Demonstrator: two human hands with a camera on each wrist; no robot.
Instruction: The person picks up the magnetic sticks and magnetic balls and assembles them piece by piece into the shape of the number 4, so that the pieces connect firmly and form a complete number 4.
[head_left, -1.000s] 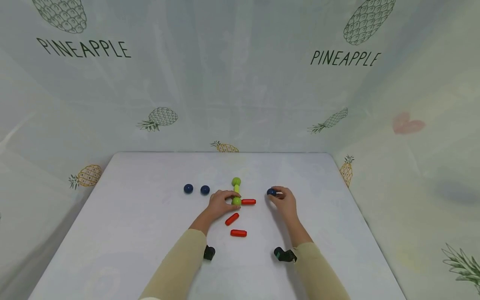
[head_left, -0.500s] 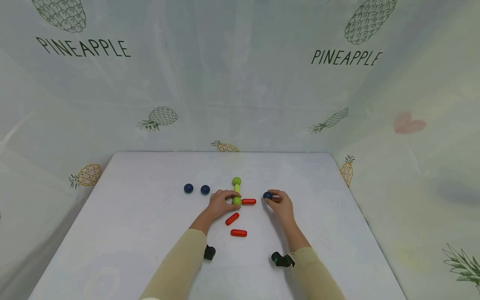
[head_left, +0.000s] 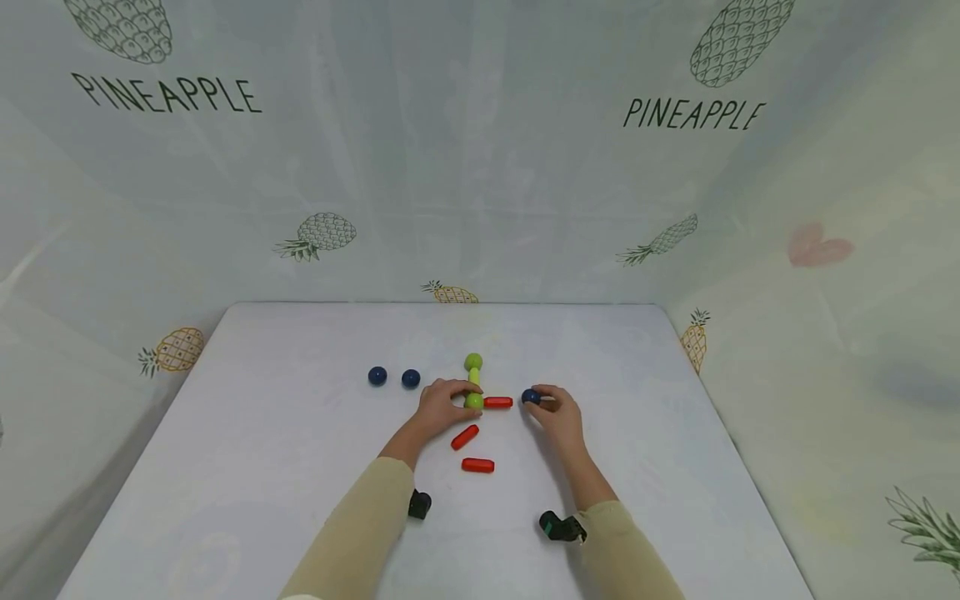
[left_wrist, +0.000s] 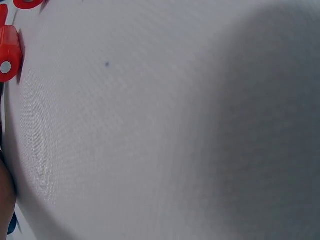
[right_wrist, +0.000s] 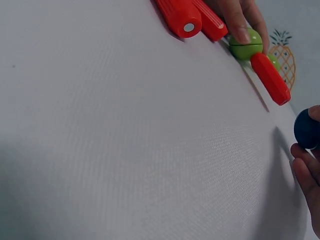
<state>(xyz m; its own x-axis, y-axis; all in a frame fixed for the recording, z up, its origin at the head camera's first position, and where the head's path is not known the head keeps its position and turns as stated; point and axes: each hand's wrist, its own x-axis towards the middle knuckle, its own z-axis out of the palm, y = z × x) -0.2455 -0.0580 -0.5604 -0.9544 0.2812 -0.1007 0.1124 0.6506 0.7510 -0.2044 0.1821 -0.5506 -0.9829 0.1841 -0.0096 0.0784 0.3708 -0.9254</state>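
My left hand point(head_left: 441, 405) pinches a green ball point(head_left: 474, 402) between thumb and fingers. From that ball a yellow-green rod point(head_left: 474, 377) runs back to a second green ball point(head_left: 473, 362), and a red rod point(head_left: 498, 402) points right. Just right of the red rod's free end, my right hand point(head_left: 561, 415) holds a dark blue ball point(head_left: 530, 397) in its fingertips. In the right wrist view, a gap shows between the blue ball point(right_wrist: 306, 131) and the red rod point(right_wrist: 270, 79); a shadow lies below the hand.
Two more dark blue balls, one on the left point(head_left: 377, 376) and one nearer the middle point(head_left: 410, 379), lie left of the joined pieces. Two loose red rods, one slanted point(head_left: 464, 437) and one level point(head_left: 477, 465), lie in front on the white table point(head_left: 300, 467). Patterned cloth hangs behind.
My right hand has moved left and a little toward the body with the blue ball, closer to the red rod's end. The left hand keeps its hold on the green ball.
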